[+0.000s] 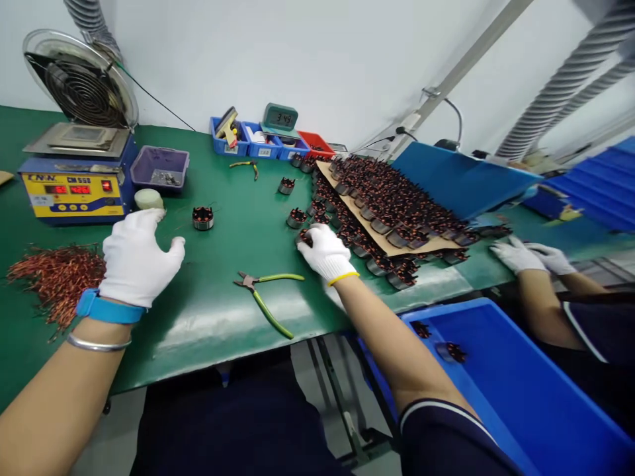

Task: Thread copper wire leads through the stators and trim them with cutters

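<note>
My left hand (139,258), in a white glove with a blue wristband below it, hovers open over the green bench, thumb and fingers apart and nothing between them. To its right a single copper-wound stator (203,219) stands on the bench. My right hand (328,253), also gloved, has its fingers closed round another stator (302,238), which they partly cover, at the near left edge of the stator pile. Between my hands lie green-handled cutting pliers (268,294), jaws towards the left. A heap of copper wire clippings (59,277) sits beside my left hand.
Many stators (397,198) are stacked on cardboard at right. A blue-yellow solder pot (74,188) and purple tray (161,168) stand at left. Small bins (262,140) line the wall. A blue tub (496,370) sits below the edge; a co-worker's gloved hands (520,254) are beyond.
</note>
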The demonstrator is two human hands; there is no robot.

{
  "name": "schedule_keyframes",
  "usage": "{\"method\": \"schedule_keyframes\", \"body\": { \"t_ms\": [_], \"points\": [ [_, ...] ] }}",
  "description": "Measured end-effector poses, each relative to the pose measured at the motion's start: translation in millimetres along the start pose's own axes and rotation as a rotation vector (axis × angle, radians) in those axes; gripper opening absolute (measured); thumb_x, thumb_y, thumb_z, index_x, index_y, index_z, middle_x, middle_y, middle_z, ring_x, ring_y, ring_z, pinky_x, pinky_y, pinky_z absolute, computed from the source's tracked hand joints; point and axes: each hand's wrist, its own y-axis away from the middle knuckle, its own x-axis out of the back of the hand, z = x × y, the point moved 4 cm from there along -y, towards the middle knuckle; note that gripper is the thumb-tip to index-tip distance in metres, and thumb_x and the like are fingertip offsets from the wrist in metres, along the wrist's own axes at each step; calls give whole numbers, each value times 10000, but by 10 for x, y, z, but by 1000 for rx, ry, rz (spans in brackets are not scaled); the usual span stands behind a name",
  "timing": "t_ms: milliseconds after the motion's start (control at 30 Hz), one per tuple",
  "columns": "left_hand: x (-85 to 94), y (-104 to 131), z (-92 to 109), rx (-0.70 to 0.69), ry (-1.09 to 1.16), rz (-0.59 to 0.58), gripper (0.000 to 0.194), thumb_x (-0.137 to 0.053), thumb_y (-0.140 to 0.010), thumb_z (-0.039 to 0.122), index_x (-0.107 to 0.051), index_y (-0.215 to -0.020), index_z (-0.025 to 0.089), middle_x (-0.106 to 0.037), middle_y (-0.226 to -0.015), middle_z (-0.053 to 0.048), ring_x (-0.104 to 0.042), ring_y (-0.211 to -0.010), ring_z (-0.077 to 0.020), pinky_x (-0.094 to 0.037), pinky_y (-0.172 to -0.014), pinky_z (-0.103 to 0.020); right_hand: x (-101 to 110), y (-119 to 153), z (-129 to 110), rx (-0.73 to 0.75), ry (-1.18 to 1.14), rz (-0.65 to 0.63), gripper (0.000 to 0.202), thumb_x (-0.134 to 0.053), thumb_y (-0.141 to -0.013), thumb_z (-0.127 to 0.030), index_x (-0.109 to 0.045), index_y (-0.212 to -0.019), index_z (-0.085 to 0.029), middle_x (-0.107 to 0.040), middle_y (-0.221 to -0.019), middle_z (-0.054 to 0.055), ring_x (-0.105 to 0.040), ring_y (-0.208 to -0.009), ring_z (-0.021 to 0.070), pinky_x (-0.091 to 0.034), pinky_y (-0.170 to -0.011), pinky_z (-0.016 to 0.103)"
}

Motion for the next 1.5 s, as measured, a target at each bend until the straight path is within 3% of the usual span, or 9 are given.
{"method": "schedule_keyframes", "body": {
  "t_ms": [133, 300, 500, 667, 800, 967, 1200, 1333, 1500],
  "points": [
    [-101, 30, 49, -42, 15, -10, 594, -547, -758, 423, -547, -1263, 109, -590, -1263, -182, -533, -1191, -397, -447, -1004, -516, 170, 194, -144, 265, -80, 264, 537, -580, -800, -400, -523, -1254, -119, -390, -1438, 195, -399, -1277, 353, -333, -1037, 481],
    [-209, -23, 114, 33, 17, -89, 739, -589, -728, 531, -493, -1321, 101, -565, -1302, -203, -532, -1199, -405, -449, -1007, -527, -19, 481, -887, 778, -360, 53, 614, -583, -798, -533, -499, -1281, -164, -483, -1377, 135, -486, -1195, 282, -409, -978, 403],
    [-428, -517, 400, 60, -127, -286, 1054, -641, -579, 738, -396, -1363, 79, -547, -1286, -250, -503, -1156, -538, -453, -846, -634, -221, 362, -885, 737, -394, 62, 626, -609, -781, -481, -493, -1289, -133, -546, -1269, 127, -508, -1105, 276, -401, -958, 404],
    [-741, -864, 471, 84, -173, -393, 1010, -636, -640, 643, -339, -1407, 57, -566, -1282, -253, -549, -1159, -442, -468, -914, -528, -268, 176, -522, 537, -336, 81, 549, -586, -776, -436, -546, -1227, -127, -569, -1184, 135, -508, -1075, 287, -382, -939, 419],
    [-719, -542, 643, -32, -95, -353, 944, -644, -651, 567, -348, -1427, 117, -659, -1141, -127, -627, -1057, -336, -494, -917, -420, -247, 122, -452, 523, -333, 107, 649, -623, -726, -485, -534, -1244, -105, -576, -1151, 149, -514, -1050, 305, -368, -928, 436],
    [-536, 193, 908, -200, 128, -596, 951, -671, -630, 534, -338, -1433, 148, -656, -1121, -86, -646, -964, -281, -513, -885, -395, -198, 271, -691, 808, -403, 17, 620, -676, -630, -582, -622, -1060, -139, -616, -1027, 116, -535, -1021, 313, -325, -960, 457],
    [-280, 166, 858, 131, 695, -791, 836, -773, -642, 393, -417, -1356, 146, -674, -973, -106, -642, -673, -188, -571, -611, -347, -239, 362, -917, 870, -514, -66, 554, -720, -597, -601, -653, -947, -178, -640, -898, 63, -584, -902, 267, -329, -973, 430],
    [-145, 97, 1000, 63, 1041, -714, 583, -743, -707, 291, -540, -1244, 188, -709, -944, -91, -696, -800, -236, -593, -721, -379, -264, 365, -972, 861, -512, -93, 493, -712, -639, -567, -659, -924, -168, -634, -849, 62, -586, -879, 260, -327, -1000, 431],
    [175, 23, 795, -289, 788, -45, 638, -770, -655, 218, -569, -1257, 277, -675, -1125, -41, -666, -939, -235, -564, -855, -425, -172, 391, -916, 844, -593, -96, 748, -742, -590, -596, -611, -1156, -124, -644, -1018, 101, -564, -970, 279, -351, -1014, 436]
  ]
}}
